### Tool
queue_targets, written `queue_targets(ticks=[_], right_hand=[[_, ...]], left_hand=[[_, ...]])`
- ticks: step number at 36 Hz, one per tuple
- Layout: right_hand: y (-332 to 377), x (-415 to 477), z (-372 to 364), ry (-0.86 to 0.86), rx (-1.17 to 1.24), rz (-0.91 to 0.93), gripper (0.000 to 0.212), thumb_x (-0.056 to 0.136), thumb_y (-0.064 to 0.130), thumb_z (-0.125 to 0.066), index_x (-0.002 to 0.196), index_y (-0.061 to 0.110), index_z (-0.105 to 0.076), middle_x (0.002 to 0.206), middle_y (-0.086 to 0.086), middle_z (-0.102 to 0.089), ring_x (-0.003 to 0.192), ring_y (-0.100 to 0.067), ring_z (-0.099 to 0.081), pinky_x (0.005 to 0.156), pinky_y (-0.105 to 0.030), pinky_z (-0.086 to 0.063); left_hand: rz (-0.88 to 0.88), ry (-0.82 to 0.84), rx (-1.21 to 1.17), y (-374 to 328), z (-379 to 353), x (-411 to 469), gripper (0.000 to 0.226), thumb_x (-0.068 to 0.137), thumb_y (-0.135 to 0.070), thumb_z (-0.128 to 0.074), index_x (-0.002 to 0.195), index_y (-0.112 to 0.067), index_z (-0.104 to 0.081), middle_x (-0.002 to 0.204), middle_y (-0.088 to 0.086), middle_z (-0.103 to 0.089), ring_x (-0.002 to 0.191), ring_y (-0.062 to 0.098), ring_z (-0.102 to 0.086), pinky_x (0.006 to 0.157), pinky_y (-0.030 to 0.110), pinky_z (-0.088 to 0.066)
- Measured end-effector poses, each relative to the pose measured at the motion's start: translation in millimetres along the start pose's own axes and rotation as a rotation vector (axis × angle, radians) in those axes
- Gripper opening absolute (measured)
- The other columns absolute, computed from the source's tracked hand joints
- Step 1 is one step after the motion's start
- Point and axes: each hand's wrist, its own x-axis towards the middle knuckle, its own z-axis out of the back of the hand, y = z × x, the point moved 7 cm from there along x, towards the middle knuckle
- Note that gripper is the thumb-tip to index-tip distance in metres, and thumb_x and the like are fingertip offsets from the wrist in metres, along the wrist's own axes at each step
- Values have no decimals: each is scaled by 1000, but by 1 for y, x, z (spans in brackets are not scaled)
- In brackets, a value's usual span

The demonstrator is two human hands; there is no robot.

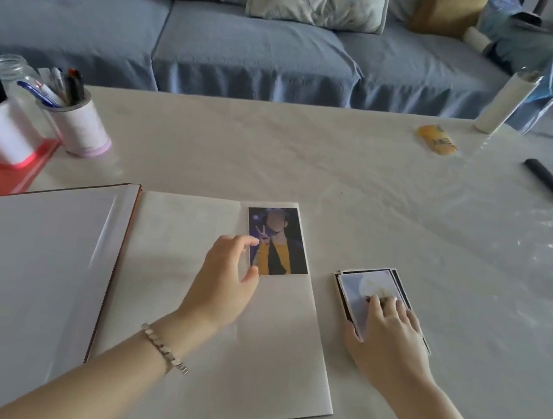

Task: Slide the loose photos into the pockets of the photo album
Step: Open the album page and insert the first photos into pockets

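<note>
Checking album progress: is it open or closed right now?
Open. The photo album lies flat, two pages spread, one photo on its right page; the photo stack lies beside it under the right hand.
</note>
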Motion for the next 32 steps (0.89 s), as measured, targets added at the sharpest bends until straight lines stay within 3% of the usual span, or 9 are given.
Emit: queue_targets(ticks=[5,9,12,15,18,20,25,28,32], right_hand=[[10,-2,4,-2,-13,34,39,36,20,-87,60,1,-62,54,-15,-58,50,-32,-60,50,-35,-52],[19,-5,29,-167,20,81,21,64,17,-64,52,7,-50,45,-10,-52,37,-28,-53,36,-22,-32],[24,-10,58,-307,143,14,30,69,-2,-63,56,12,-41,44,-4,-50,34,-24,-47,45,-19,-10],[49,-21,85,-477,254,81,7,66,-3,-62,66,4,-61,50,-3,-59,40,-23,-56,43,-17,-21],[91,-34,96,-508,370,255,33,81,13,-42,90,-2,-69,83,-11,-73,77,-24,-71,63,-27,-53],[120,-43,98,-494,407,408,39,89,18,-38,104,-4,-66,103,-14,-70,99,-26,-67,90,-29,-46],[160,-46,92,-195,675,633,52,100,38,-28,124,3,-58,131,-7,-56,126,-17,-46,108,-21,-26],[155,-40,74,-14,751,532,64,90,59,-31,132,15,-53,140,11,-41,134,-2,-29,110,-15,-20],[138,-35,32,182,414,374,84,85,67,-41,149,21,-13,157,10,2,142,-4,11,115,-22,6]], left_hand=[[5,23,-66,-3,7,-15,24,89,-6,-54,104,-25,-54,99,-11,-52,92,-4,-51,75,2,-38],[140,84,-228,-1,5,-23,18,90,-6,-54,89,-23,-60,87,-7,-66,81,6,-63,72,12,-47],[429,236,-592,-4,-10,-35,12,94,-12,-51,92,-11,-63,86,7,-70,73,13,-67,70,24,-54],[602,414,-843,-18,-25,-45,26,91,-31,-53,102,-8,-60,101,14,-69,85,21,-70,77,31,-56],[544,453,-988,-35,-25,-46,46,83,-44,-53,115,-12,-58,109,8,-68,93,20,-68,80,32,-55],[441,404,-1001,-43,-16,-45,33,94,-33,-46,117,-13,-59,103,3,-70,89,13,-67,75,25,-53],[482,-48,-896,-2,29,-42,24,96,-10,-45,101,-17,-67,97,5,-72,85,14,-68,64,27,-53],[426,-265,-521,29,66,-43,14,88,-22,-60,101,-15,-60,90,6,-70,81,21,-66,69,39,-56],[357,-325,-187,53,100,-50,15,88,-19,-60,95,-9,-52,75,9,-59,69,23,-57,54,23,-41]])
